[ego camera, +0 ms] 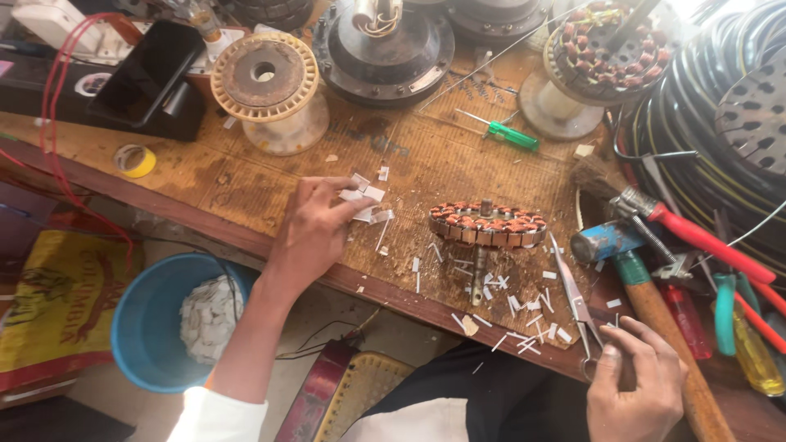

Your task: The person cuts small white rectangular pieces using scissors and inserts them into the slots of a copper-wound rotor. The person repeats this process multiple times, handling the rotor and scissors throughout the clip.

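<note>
Hands at a cluttered wooden workbench (pixel 246 176). Left hand (pixel 315 225) pinches a small bundle of white paper strips (pixel 363 196) between fingertips, just left of a copper-wound stator (pixel 488 224) lying flat on its shaft. Right hand (pixel 634 385), at the bench's near edge, grips the handles of scissors (pixel 573 295), blades pointing toward the stator.

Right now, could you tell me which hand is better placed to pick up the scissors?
The right hand, probably. Its fingers already rest at the handles of the scissors near the bench edge, while the left hand is farther off, holding small white paper strips beyond the wound stator.
</note>
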